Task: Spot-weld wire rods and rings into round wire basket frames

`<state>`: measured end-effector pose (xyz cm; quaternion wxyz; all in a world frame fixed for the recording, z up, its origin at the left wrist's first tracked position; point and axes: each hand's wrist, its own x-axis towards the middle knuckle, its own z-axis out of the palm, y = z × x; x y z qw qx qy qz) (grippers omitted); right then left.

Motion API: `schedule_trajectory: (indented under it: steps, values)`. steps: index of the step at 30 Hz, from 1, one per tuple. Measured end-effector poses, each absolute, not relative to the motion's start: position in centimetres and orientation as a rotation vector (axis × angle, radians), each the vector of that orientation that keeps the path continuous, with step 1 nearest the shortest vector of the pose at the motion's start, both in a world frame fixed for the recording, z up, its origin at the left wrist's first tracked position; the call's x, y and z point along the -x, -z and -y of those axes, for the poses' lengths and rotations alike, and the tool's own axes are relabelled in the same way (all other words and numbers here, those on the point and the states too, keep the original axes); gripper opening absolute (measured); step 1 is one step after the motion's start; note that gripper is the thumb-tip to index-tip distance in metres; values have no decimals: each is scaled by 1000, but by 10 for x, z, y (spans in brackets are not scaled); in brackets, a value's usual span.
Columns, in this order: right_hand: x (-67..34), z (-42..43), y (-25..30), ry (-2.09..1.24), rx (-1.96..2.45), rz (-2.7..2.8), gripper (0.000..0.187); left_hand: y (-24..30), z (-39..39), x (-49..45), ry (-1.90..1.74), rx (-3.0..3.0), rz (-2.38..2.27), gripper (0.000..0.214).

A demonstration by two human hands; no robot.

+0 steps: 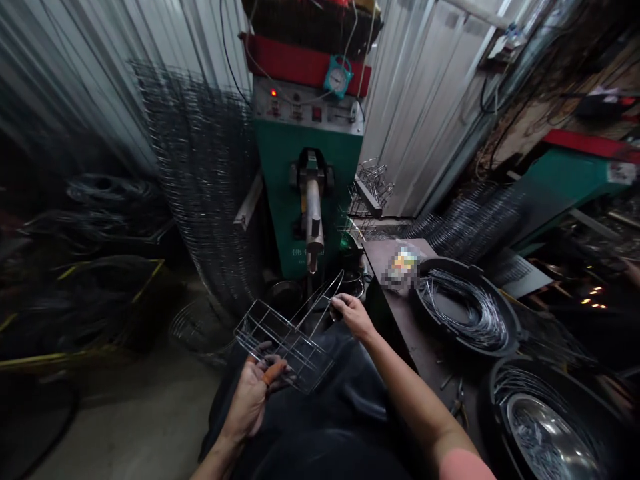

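Note:
A small wire rack made of thin metal rods hangs over my lap, in front of a green welding machine. My left hand is closed on the rack's near edge. My right hand pinches the end of a rod at the rack's far right corner. The machine's grey electrode arm points down just above the rack.
A dark table at right carries a black pan of curved wire pieces and a second pan nearer me. Stacks of wire mesh lean at left of the machine. More wire racks sit behind the table.

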<state>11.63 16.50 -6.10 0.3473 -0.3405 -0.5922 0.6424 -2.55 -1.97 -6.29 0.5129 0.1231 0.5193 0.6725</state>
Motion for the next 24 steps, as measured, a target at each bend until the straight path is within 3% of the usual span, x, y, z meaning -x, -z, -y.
schedule_trajectory:
  steps: [15,24]
  values:
    - [-82,-193,72,-1631,873,1423,27,59,-11,36,-1639,-158,-1205,68]
    - [-64,-212,73,-1691,888,1375,26,66,-26,50,-1632,-145,-1221,56]
